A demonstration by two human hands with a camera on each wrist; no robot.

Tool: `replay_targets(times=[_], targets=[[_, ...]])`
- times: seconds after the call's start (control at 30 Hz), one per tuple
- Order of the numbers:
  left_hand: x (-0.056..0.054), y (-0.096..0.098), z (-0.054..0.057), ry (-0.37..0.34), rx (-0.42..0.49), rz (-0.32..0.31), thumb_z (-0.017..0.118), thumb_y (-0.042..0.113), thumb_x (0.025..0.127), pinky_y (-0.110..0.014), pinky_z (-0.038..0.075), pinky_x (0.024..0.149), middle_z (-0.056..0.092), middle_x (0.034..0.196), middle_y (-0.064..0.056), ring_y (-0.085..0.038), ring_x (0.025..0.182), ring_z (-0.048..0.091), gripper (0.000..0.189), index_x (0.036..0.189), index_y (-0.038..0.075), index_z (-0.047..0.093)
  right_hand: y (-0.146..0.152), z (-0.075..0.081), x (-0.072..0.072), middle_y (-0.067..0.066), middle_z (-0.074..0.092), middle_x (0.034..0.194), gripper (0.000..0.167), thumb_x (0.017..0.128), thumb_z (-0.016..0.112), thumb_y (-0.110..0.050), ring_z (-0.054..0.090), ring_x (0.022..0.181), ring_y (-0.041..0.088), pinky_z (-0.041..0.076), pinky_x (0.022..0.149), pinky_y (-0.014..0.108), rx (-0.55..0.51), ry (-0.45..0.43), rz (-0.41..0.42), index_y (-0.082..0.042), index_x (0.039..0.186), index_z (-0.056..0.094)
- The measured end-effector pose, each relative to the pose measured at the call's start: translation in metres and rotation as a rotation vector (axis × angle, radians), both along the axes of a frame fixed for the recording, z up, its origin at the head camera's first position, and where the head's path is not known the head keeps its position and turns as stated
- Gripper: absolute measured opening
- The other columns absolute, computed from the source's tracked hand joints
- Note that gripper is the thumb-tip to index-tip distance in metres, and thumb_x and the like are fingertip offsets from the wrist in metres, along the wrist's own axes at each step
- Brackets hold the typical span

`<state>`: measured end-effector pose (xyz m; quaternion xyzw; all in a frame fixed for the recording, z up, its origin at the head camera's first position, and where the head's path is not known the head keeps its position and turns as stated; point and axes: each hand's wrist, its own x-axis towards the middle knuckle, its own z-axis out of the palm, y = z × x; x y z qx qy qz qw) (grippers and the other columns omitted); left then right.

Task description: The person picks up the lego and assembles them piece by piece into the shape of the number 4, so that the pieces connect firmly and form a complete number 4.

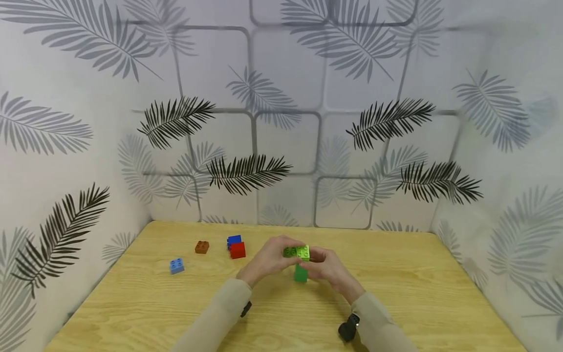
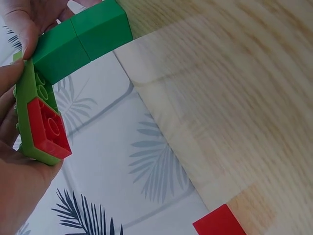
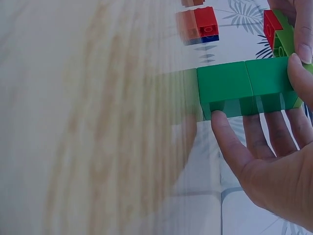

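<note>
A lime green toy brick [image 1: 303, 251] lies across the top of a stack of two green bricks [image 3: 244, 83] that stands upright on the table. My left hand [image 1: 271, 258] pinches the overhanging left part of the lime brick between thumb and fingers. A small red brick [image 2: 49, 127] is fixed under that overhang, seen in the left wrist view. From the other side my right hand [image 1: 331, 270] grips the stack near its top, with the thumb at the lime brick's end and the fingers along the far side of the green bricks.
To the left on the wooden table [image 1: 396, 283] lie a light blue brick [image 1: 177, 266], a brown brick [image 1: 202, 247], and a red brick [image 1: 238, 250] against a blue brick [image 1: 235, 239]. A leaf-patterned wall [image 1: 286, 146] stands behind the table.
</note>
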<state>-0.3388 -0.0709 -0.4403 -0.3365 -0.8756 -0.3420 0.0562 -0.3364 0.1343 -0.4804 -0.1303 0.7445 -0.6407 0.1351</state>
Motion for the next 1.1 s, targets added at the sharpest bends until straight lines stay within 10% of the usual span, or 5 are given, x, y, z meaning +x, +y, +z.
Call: replay_targets(times=[0.5, 1.1], targets=[[-0.002, 0.002, 0.002, 0.015, -0.107, 0.017, 0.072, 0.023, 0.091, -0.030, 0.053, 0.090, 0.070, 0.118, 0.001, -0.013, 0.104, 0.063, 0.035, 0.125, 0.015, 0.069, 0.001, -0.003, -0.002, 0.016, 0.059, 0.136, 0.054, 0.088, 0.074, -0.020, 0.066, 0.107, 0.020, 0.057, 0.087, 0.042, -0.016, -0.028, -0.014, -0.006, 0.137, 0.057], [-0.010, 0.002, 0.008, -0.201, -0.030, 0.005, 0.073, 0.020, 0.090, -0.023, 0.053, 0.080, 0.070, 0.117, -0.001, -0.009, 0.095, 0.061, 0.034, 0.123, 0.014, 0.070, 0.006, -0.003, -0.001, 0.021, 0.055, 0.138, 0.055, 0.091, 0.071, -0.019, 0.064, 0.111, 0.023, 0.055, 0.090, 0.045, -0.084, -0.007, 0.025, 0.000, 0.138, 0.050]])
